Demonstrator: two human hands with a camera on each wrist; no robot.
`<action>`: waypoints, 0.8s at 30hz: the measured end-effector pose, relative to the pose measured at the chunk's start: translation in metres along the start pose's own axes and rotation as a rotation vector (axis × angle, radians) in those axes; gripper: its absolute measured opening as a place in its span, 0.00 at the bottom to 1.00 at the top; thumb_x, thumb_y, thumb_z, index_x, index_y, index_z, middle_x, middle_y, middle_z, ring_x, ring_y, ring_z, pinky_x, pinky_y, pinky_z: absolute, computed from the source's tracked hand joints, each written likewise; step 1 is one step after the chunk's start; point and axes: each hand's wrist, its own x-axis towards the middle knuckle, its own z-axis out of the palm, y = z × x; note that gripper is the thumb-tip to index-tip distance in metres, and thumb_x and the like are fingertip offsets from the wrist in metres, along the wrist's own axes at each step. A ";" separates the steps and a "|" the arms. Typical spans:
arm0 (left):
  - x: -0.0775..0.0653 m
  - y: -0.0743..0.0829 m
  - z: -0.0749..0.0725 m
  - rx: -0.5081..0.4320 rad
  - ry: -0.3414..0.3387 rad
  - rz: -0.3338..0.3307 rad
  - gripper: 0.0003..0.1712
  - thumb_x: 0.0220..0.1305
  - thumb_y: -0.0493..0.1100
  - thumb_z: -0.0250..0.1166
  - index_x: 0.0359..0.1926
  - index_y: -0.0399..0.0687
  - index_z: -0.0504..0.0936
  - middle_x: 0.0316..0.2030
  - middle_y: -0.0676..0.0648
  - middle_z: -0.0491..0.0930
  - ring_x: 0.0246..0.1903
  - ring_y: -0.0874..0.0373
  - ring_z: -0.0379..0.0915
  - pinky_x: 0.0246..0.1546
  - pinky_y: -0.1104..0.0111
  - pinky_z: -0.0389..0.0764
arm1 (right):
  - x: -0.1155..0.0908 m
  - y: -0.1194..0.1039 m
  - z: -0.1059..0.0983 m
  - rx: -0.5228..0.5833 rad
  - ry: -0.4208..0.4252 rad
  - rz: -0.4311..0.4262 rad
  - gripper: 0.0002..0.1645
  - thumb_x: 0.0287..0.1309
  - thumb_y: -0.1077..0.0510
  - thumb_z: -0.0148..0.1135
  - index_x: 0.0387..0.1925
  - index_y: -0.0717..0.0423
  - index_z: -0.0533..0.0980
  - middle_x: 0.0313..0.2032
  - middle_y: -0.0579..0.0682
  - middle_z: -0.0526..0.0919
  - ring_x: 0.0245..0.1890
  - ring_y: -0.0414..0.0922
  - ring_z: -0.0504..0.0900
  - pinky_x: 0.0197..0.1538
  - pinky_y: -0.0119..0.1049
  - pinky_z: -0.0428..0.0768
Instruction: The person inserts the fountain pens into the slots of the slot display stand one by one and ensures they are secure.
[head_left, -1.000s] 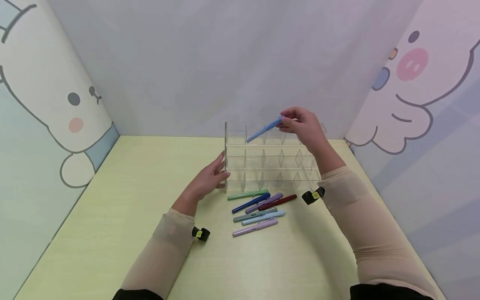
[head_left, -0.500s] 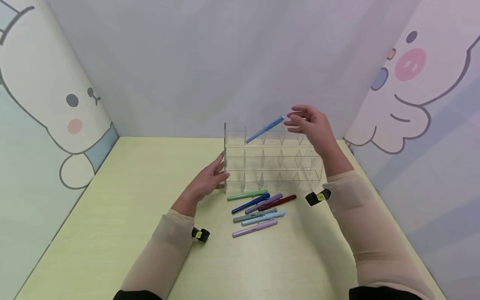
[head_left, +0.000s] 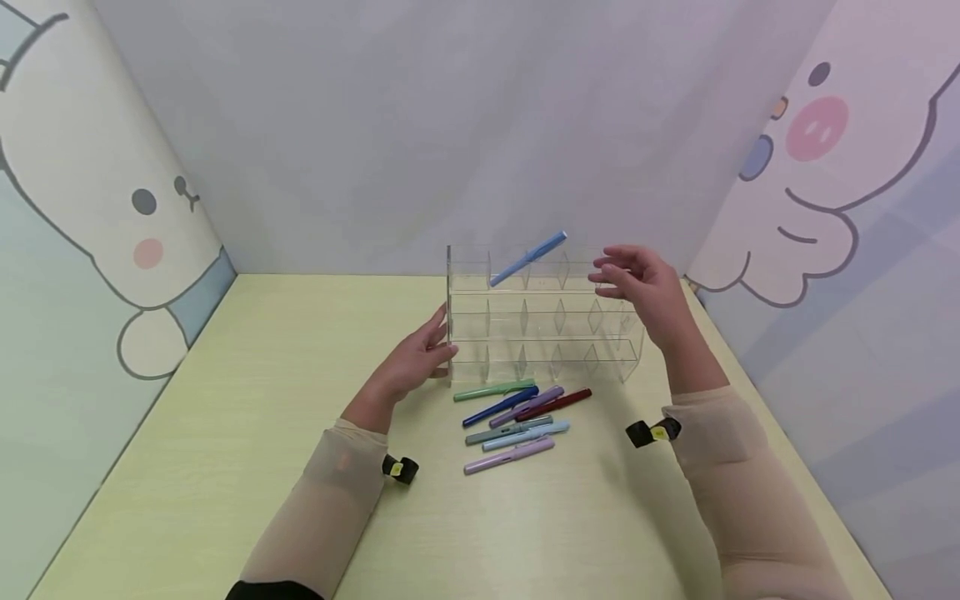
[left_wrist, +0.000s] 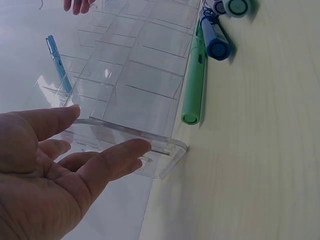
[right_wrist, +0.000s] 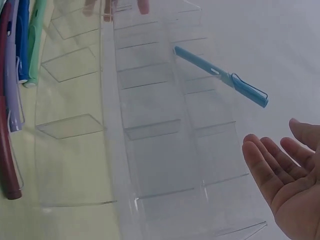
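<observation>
A clear acrylic rack with stepped, divided tiers stands on the table. One blue pen leans slantwise across its top tier, its upper end sticking up above the dividers; the right wrist view shows the same pen with its clip. My left hand touches the rack's left side panel, fingers fairly straight. My right hand is at the rack's upper right, apart from the pen, with loosely spread fingers and nothing in them.
Several pens lie in front of the rack: a green pen, a dark blue pen, a dark red pen, a lilac pen and others. A pale wall rises behind, with cartoon-printed panels at both sides.
My right hand has let go of the blue pen, then moved right and downward. The pen stays slanted in the top tier. My left hand keeps its place on the rack.
</observation>
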 end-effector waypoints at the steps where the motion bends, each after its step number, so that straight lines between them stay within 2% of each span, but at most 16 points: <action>1: 0.000 0.000 0.000 -0.001 -0.001 -0.003 0.41 0.76 0.45 0.53 0.73 0.90 0.41 0.77 0.54 0.52 0.67 0.47 0.66 0.56 0.50 0.79 | -0.004 0.003 0.000 0.003 -0.002 0.006 0.28 0.66 0.47 0.60 0.64 0.53 0.71 0.57 0.63 0.77 0.50 0.44 0.84 0.49 0.33 0.84; 7: -0.001 0.001 -0.002 -0.002 -0.006 -0.007 0.41 0.76 0.46 0.53 0.71 0.93 0.41 0.75 0.61 0.52 0.67 0.48 0.66 0.56 0.50 0.79 | -0.024 0.018 0.001 0.004 -0.028 0.079 0.30 0.65 0.45 0.61 0.62 0.55 0.71 0.56 0.59 0.77 0.50 0.42 0.84 0.49 0.33 0.84; 11: -0.002 0.002 -0.003 0.003 -0.004 -0.002 0.41 0.75 0.47 0.54 0.71 0.93 0.41 0.75 0.62 0.51 0.67 0.48 0.66 0.56 0.51 0.79 | -0.036 0.027 0.005 -0.006 -0.057 0.124 0.32 0.65 0.43 0.61 0.63 0.57 0.70 0.56 0.57 0.78 0.51 0.42 0.84 0.49 0.33 0.84; 14: -0.003 0.002 -0.004 0.001 -0.005 -0.006 0.41 0.75 0.47 0.54 0.71 0.93 0.41 0.76 0.62 0.51 0.67 0.48 0.66 0.56 0.52 0.79 | -0.045 0.034 0.007 -0.012 -0.082 0.150 0.32 0.65 0.44 0.61 0.63 0.58 0.70 0.58 0.59 0.77 0.51 0.43 0.83 0.50 0.33 0.84; 20: -0.004 0.003 -0.005 -0.004 -0.004 0.000 0.41 0.75 0.47 0.54 0.72 0.91 0.40 0.75 0.62 0.51 0.67 0.49 0.66 0.56 0.50 0.78 | -0.060 0.044 0.012 -0.021 -0.133 0.174 0.30 0.66 0.44 0.61 0.62 0.56 0.71 0.58 0.61 0.76 0.51 0.42 0.83 0.51 0.37 0.84; 24: -0.003 0.003 -0.006 -0.004 -0.014 0.016 0.42 0.75 0.47 0.54 0.73 0.88 0.40 0.75 0.63 0.52 0.67 0.46 0.67 0.56 0.48 0.78 | -0.068 0.050 0.015 -0.060 -0.186 0.186 0.27 0.66 0.46 0.61 0.61 0.55 0.72 0.57 0.59 0.78 0.52 0.46 0.83 0.51 0.35 0.84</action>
